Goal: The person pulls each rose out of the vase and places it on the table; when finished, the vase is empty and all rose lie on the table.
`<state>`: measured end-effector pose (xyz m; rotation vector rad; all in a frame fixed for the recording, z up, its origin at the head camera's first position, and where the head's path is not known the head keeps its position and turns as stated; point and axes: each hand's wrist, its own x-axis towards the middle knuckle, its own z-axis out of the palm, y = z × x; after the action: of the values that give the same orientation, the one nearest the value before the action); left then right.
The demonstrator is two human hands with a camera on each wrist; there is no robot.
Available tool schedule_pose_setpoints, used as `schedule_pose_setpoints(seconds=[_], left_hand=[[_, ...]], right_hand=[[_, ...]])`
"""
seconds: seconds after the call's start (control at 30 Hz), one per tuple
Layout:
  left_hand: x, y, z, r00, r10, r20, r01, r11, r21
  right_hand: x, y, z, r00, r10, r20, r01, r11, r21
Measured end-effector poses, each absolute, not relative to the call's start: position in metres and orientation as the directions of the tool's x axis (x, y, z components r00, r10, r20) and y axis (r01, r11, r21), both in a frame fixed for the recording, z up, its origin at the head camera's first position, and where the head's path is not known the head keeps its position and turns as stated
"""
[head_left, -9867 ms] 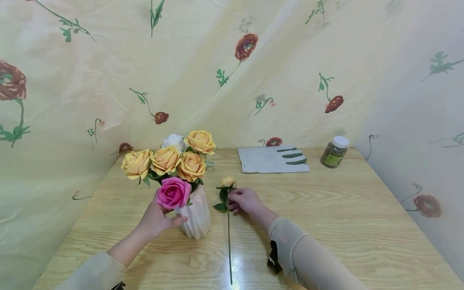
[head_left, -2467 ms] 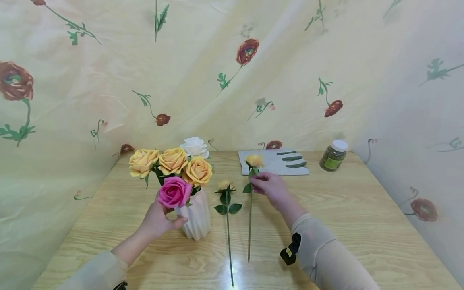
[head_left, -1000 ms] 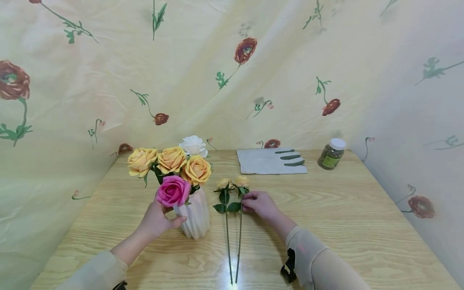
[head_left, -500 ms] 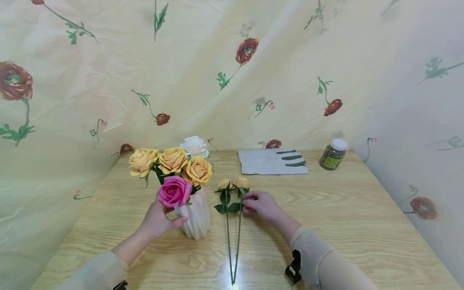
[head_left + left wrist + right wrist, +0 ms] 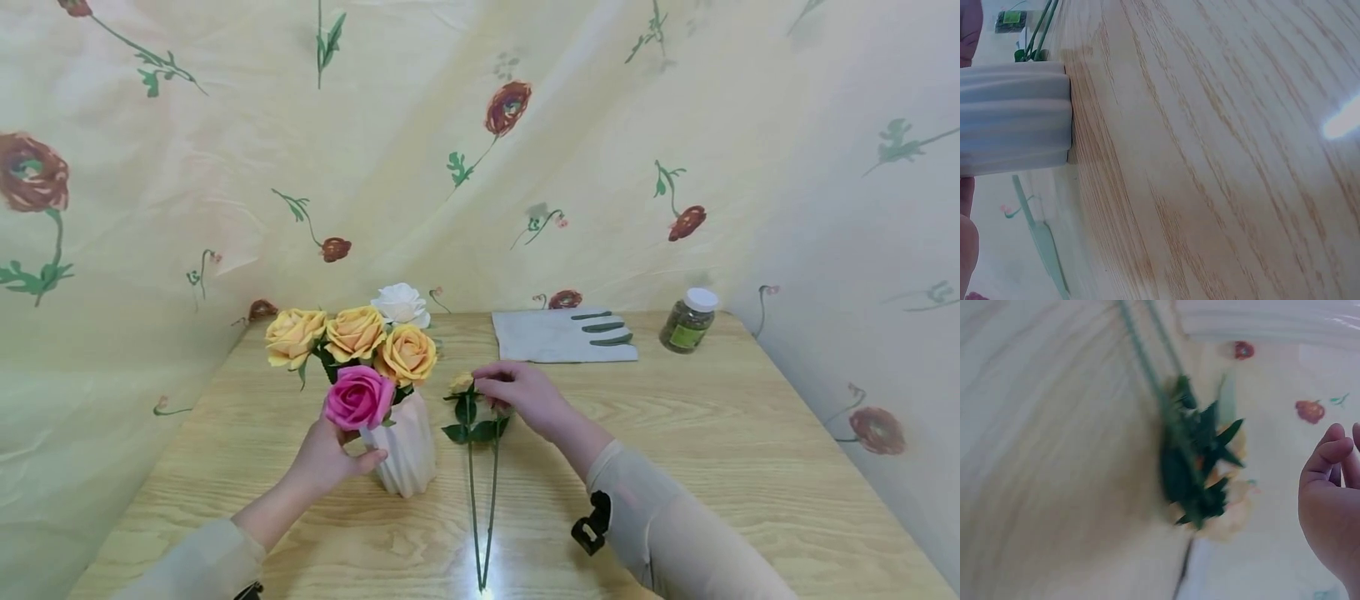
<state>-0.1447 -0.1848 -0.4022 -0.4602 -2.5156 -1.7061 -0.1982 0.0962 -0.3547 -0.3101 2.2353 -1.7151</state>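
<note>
Head view: left hand [image 5: 324,457] gripping white vase [image 5: 406,446] with five roses left in it; two yellow roses [image 5: 480,467] out on counter [image 5: 712,450], right hand [image 5: 517,393] loose above them, empty. Left wrist: vase upright. Right wrist: fingers relaxed, roses alongside
</note>
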Motion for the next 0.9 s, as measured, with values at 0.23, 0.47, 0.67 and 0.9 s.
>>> schedule_pose_setpoints(seconds=[0.23,0.47,0.67,0.9], left_hand=[[-0.146,-0.184,-0.401,-0.951,0.212,0.224,0.284,0.321,0.903],[-0.146,-0.184,-0.401,-0.951,0.213,0.226,0.286,0.315,0.905],[-0.146,-0.184,-0.401,-0.947,0.215,0.239,0.298,0.315,0.901],[-0.145,-0.185,-0.399,-0.945,0.211,0.250,0.312,0.357,0.880]], right_hand=[[-0.201,0.073,-0.325,-0.913,-0.405,-0.055,-0.045,0.233,-0.971],[-0.207,0.058,-0.312,-0.910,-0.413,0.013,-0.106,0.204,-0.973],[-0.219,0.045,-0.316,-0.903,-0.430,0.025,-0.098,0.148,-0.984],[-0.220,0.034,-0.316,-0.900,-0.432,0.052,-0.112,0.114,-0.987]])
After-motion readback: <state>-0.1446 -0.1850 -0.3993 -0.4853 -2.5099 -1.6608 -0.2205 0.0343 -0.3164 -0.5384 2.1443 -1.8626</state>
